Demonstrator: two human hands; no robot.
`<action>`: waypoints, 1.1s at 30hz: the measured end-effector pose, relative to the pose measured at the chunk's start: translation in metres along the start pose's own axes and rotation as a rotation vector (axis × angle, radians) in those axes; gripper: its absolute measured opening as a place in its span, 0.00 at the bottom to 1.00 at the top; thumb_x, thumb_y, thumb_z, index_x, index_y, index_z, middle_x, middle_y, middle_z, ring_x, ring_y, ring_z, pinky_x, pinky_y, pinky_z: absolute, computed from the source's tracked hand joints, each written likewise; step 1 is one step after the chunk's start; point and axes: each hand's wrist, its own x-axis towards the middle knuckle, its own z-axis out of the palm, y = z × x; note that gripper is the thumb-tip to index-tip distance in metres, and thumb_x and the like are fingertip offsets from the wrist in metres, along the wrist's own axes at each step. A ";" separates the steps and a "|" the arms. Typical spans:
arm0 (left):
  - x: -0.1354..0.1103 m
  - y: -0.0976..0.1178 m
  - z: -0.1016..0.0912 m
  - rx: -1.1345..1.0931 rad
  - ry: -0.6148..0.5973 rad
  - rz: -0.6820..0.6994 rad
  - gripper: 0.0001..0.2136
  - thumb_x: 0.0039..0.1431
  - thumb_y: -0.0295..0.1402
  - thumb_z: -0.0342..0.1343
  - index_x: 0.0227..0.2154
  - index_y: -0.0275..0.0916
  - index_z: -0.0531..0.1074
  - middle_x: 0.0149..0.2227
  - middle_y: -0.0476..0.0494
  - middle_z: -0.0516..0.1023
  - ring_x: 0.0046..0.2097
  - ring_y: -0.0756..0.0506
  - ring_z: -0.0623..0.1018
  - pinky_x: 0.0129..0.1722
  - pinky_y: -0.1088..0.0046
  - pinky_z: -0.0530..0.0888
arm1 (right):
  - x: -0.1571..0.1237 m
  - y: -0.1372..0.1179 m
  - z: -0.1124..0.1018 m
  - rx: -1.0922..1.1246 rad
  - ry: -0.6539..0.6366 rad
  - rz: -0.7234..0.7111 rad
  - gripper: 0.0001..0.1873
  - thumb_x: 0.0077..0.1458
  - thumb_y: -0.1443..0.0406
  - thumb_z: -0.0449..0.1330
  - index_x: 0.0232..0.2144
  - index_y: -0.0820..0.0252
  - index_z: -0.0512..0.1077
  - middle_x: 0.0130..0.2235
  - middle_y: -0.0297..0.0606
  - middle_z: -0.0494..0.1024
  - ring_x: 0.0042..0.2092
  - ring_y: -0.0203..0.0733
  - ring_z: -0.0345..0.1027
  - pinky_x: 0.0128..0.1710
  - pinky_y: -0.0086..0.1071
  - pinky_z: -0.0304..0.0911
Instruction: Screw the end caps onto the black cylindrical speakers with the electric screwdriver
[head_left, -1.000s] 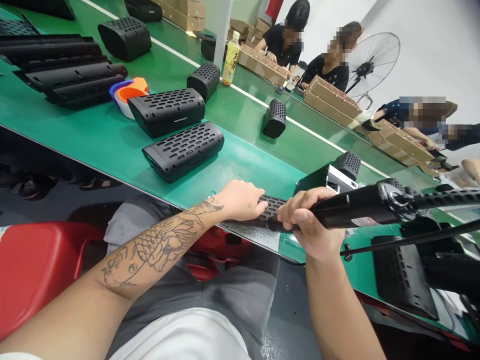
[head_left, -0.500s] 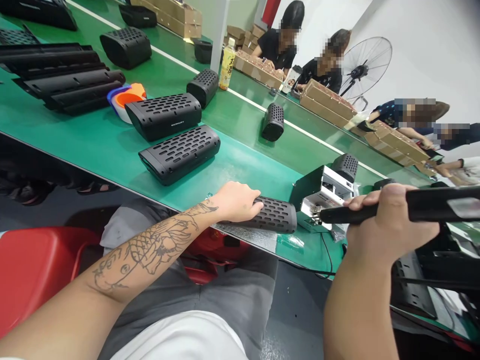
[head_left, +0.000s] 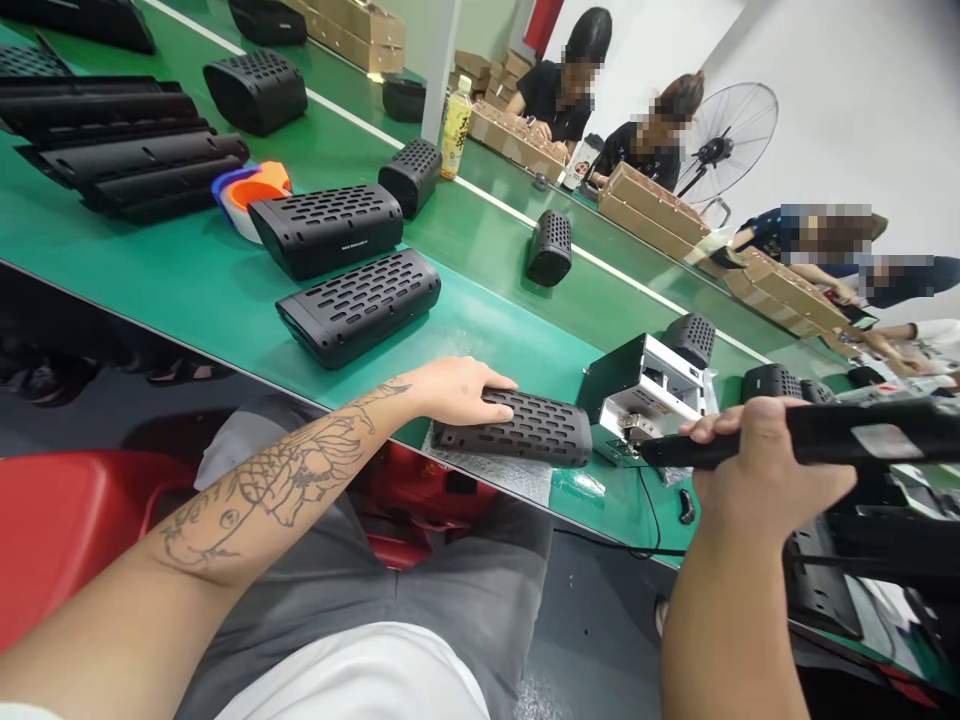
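My left hand (head_left: pixel 456 390) lies over the left end of a black speaker housing (head_left: pixel 536 428) with a slotted grille. Its thumb and fingers hold the housing near the table's front edge. A closed right hand (head_left: pixel 765 470) grips a black electric screwdriver (head_left: pixel 817 432), which points left. The screwdriver's tip is at the front of a screw feeder (head_left: pixel 630 395), a small box with a silver front just right of the housing; contact with a screw is too small to make out. Two similar speaker housings, one marked MERKURY (head_left: pixel 330 235) and one plain (head_left: pixel 360 310), lie left of the feeder.
Stacked black shells (head_left: pixel 142 165) and an orange-and-white tape roll (head_left: pixel 251 195) lie at the left. More housings, including one upright (head_left: pixel 551 248), and a yellow bottle (head_left: pixel 455 130) stand farther back. Several people work behind cardboard boxes (head_left: pixel 652 205). A cable (head_left: pixel 654 515) hangs near the feeder.
My left hand has slid slightly left along the housing, baring more of its grille. My right hand and the screwdriver have shifted a little left and down, the tip still at the feeder.
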 end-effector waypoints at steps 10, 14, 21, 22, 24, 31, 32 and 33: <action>0.003 -0.005 0.007 -0.042 0.074 0.041 0.32 0.73 0.55 0.60 0.76 0.56 0.79 0.71 0.48 0.83 0.70 0.33 0.83 0.65 0.61 0.79 | -0.082 -0.068 0.101 0.562 -0.540 0.123 0.30 0.58 0.38 0.81 0.41 0.54 0.80 0.25 0.30 0.74 0.22 0.41 0.69 0.25 0.37 0.74; 0.000 -0.003 0.003 -0.059 0.055 0.094 0.20 0.71 0.53 0.59 0.58 0.58 0.89 0.51 0.51 0.91 0.51 0.36 0.88 0.42 0.65 0.75 | -0.095 -0.059 0.132 0.539 -0.493 0.115 0.32 0.56 0.36 0.81 0.39 0.53 0.77 0.24 0.30 0.71 0.21 0.39 0.65 0.24 0.36 0.70; 0.008 -0.009 0.007 -0.049 0.047 0.154 0.18 0.68 0.50 0.64 0.56 0.58 0.90 0.46 0.48 0.91 0.43 0.36 0.85 0.37 0.63 0.70 | -0.101 -0.050 0.144 0.646 -0.625 0.128 0.23 0.61 0.49 0.82 0.38 0.56 0.79 0.26 0.31 0.74 0.22 0.39 0.69 0.23 0.34 0.68; 0.010 -0.011 0.009 -0.048 0.047 0.163 0.19 0.68 0.50 0.65 0.57 0.58 0.90 0.46 0.48 0.91 0.42 0.36 0.85 0.37 0.62 0.70 | -0.102 -0.050 0.144 0.658 -0.651 0.120 0.21 0.63 0.51 0.81 0.39 0.57 0.79 0.26 0.31 0.75 0.22 0.38 0.70 0.24 0.34 0.69; 0.014 -0.014 0.011 -0.055 0.046 0.172 0.20 0.68 0.49 0.64 0.59 0.59 0.89 0.45 0.48 0.90 0.41 0.36 0.85 0.37 0.62 0.72 | -0.104 -0.049 0.143 0.662 -0.700 0.111 0.19 0.65 0.54 0.80 0.40 0.58 0.78 0.27 0.30 0.75 0.23 0.37 0.71 0.26 0.33 0.71; 0.014 -0.018 0.013 -0.061 0.057 0.196 0.21 0.68 0.46 0.64 0.60 0.55 0.89 0.45 0.46 0.90 0.40 0.36 0.85 0.35 0.62 0.73 | -0.101 -0.041 0.136 0.622 -0.859 0.103 0.16 0.69 0.57 0.77 0.40 0.58 0.76 0.29 0.30 0.76 0.27 0.34 0.73 0.31 0.31 0.73; 0.012 -0.016 0.012 -0.044 0.068 0.204 0.21 0.69 0.44 0.63 0.61 0.55 0.88 0.44 0.46 0.90 0.40 0.36 0.85 0.35 0.62 0.72 | -0.100 -0.040 0.136 0.621 -0.874 0.104 0.16 0.69 0.57 0.77 0.40 0.58 0.76 0.29 0.29 0.76 0.27 0.34 0.73 0.31 0.30 0.73; 0.009 -0.014 0.011 -0.031 0.081 0.210 0.21 0.69 0.42 0.62 0.61 0.54 0.88 0.43 0.47 0.90 0.40 0.37 0.85 0.35 0.63 0.71 | -0.100 -0.039 0.135 0.619 -0.885 0.116 0.16 0.68 0.57 0.78 0.40 0.57 0.76 0.29 0.29 0.76 0.27 0.34 0.72 0.32 0.30 0.72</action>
